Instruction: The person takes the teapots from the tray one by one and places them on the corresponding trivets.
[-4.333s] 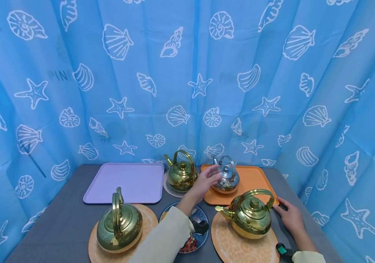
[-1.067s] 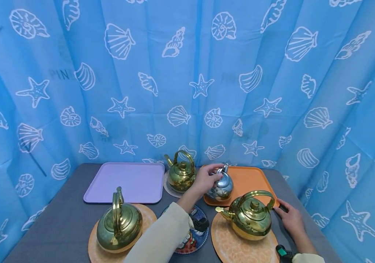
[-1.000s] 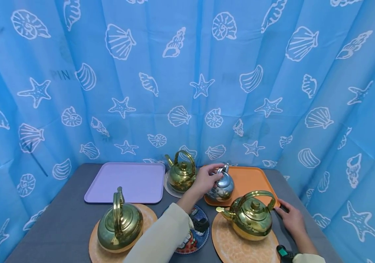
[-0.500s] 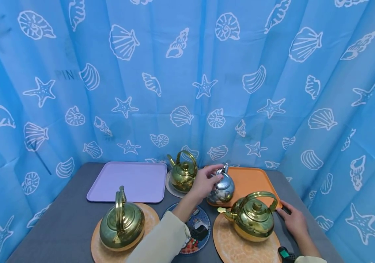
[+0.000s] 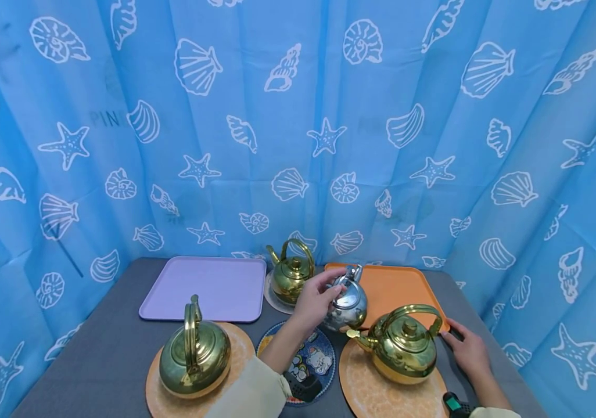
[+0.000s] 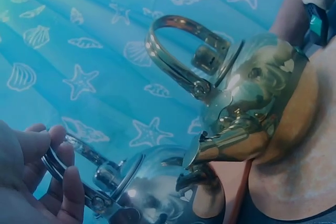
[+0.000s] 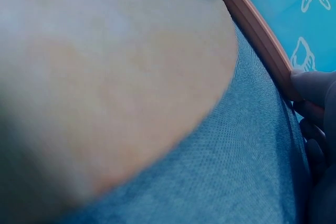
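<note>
In the head view, a silver kettle (image 5: 351, 309) overlaps the front left corner of an orange tray (image 5: 394, 284). My left hand (image 5: 312, 303) grips its handle; in the left wrist view the thumb and fingers curl round the silver handle (image 6: 58, 169), and the kettle's spout sits close to the spout of a large gold kettle (image 6: 262, 93). At the tray's front right corner, my right hand (image 5: 469, 349) pinches the rim, thumb on top in the right wrist view, where the tray's edge (image 7: 262, 40) slants across the upper right.
The large gold kettle stands on a round tan mat (image 5: 381, 395) at front right. Another sits on a similar mat (image 5: 240, 337) at front left. A smaller gold kettle (image 5: 288, 278), a purple tray (image 5: 206, 287) and a patterned blue plate (image 5: 324, 348) are around my left arm.
My left hand has taken hold of the silver kettle's handle and moved the kettle left and toward me from the orange tray's middle. The right hand stays at the tray's corner.
</note>
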Available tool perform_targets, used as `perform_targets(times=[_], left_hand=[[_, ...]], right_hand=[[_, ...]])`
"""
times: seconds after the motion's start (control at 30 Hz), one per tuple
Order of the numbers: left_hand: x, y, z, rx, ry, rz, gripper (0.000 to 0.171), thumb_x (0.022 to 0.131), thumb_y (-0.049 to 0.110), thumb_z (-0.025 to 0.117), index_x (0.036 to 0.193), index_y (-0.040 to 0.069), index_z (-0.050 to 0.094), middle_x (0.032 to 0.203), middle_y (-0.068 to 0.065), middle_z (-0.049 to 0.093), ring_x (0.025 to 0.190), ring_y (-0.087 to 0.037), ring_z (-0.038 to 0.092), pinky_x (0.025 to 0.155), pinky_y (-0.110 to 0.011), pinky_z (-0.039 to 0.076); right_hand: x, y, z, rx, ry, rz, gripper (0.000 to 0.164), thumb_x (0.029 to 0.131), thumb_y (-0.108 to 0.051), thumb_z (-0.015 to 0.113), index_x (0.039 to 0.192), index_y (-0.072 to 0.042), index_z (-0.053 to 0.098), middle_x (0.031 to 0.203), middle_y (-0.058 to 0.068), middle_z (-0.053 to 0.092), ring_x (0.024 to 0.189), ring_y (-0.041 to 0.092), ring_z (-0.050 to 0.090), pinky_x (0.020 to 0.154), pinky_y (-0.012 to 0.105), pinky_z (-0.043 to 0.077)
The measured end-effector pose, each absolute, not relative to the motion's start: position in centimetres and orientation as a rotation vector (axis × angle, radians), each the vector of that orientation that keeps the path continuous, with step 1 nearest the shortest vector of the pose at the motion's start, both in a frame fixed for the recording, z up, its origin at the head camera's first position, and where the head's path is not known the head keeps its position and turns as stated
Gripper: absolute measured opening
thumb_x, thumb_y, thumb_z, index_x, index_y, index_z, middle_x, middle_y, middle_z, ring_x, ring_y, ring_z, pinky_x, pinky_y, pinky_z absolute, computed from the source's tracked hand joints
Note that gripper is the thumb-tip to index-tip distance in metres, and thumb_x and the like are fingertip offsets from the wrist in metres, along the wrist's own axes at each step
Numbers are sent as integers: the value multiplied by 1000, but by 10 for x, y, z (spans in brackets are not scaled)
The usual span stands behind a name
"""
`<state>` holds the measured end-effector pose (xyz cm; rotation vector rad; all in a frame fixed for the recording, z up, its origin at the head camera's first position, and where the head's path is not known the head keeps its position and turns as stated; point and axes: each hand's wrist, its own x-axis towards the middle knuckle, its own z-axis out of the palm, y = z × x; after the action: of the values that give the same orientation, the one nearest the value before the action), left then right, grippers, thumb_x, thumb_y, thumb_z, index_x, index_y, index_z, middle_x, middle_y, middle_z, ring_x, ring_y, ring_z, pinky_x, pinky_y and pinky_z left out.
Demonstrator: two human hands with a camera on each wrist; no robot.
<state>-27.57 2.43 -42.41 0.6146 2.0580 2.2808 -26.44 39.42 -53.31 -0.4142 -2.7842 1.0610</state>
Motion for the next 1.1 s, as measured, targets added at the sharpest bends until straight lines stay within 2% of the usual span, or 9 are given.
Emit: perform_targets(times=[0.1, 0.23, 0.3, 0.43, 0.53, 0.63, 0.73, 0.93, 1.1], left_hand=[[-272, 20, -425, 616, 2052, 2294, 34, 100, 4, 52, 132, 8, 60, 106, -27, 64, 83, -27, 58, 58, -25, 42], [-267, 16, -426, 615, 2037, 2319, 34, 100, 2, 51, 132, 8, 60, 105, -27, 64, 92, -41, 58, 60, -24, 41], [-264, 13, -426, 597, 2039, 2319, 34, 100, 2, 51, 132, 9, 60, 105, -26, 64, 95, -44, 57, 62, -25, 42], [-258, 8, -424, 560, 2063, 2314, 35, 100, 2, 50, 133, 9, 60, 105, -23, 64, 101, -43, 57, 74, -36, 50], [-250, 2, -418, 559, 2084, 2310, 35, 100, -1, 48, 133, 5, 58, 101, -19, 65, 103, -45, 55, 84, -49, 49], [-241, -3, -410, 575, 2098, 2304, 35, 100, -4, 46, 133, 0, 57, 100, -19, 64, 103, -47, 54, 86, -55, 47], [-233, -8, -404, 589, 2108, 2305, 35, 100, -4, 46, 133, -1, 57, 101, -23, 63, 101, -49, 54, 85, -54, 48], [-225, -17, -403, 592, 2138, 2286, 35, 101, -3, 45, 133, -1, 57, 99, -15, 64, 99, -44, 55, 84, -46, 49], [-229, -23, -416, 576, 2149, 2263, 36, 100, -3, 44, 134, 0, 56, 104, -28, 61, 101, -43, 53, 84, -43, 47]], right_hand=[[-264, 394, -534, -413, -2781, 1049, 59, 98, -32, 58, 141, 4, 43, 143, 35, 35, 129, 55, 30, 103, 64, 27], [-265, 394, -535, -423, -2773, 1039, 57, 98, -30, 58, 141, 5, 44, 143, 34, 35, 129, 54, 30, 104, 64, 27], [-265, 394, -535, -429, -2772, 1047, 56, 98, -29, 58, 141, 5, 43, 143, 34, 35, 130, 54, 29, 104, 64, 26], [-265, 393, -534, -446, -2768, 1067, 56, 99, -28, 57, 141, 5, 43, 144, 34, 34, 131, 54, 27, 105, 64, 24], [-266, 393, -533, -454, -2767, 1065, 54, 98, -26, 57, 141, 5, 43, 144, 34, 34, 131, 54, 27, 105, 64, 24], [-266, 392, -533, -458, -2767, 1056, 54, 98, -25, 57, 141, 5, 43, 144, 34, 34, 131, 54, 28, 105, 64, 24], [-266, 392, -533, -461, -2764, 1050, 54, 98, -25, 58, 141, 5, 43, 144, 34, 35, 131, 54, 28, 104, 64, 25], [-266, 392, -533, -462, -2767, 1055, 55, 99, -27, 57, 141, 5, 43, 143, 34, 35, 130, 54, 28, 104, 65, 25], [-267, 393, -533, -467, -2771, 1065, 57, 99, -30, 57, 141, 5, 43, 144, 34, 34, 131, 53, 28, 105, 65, 24]])
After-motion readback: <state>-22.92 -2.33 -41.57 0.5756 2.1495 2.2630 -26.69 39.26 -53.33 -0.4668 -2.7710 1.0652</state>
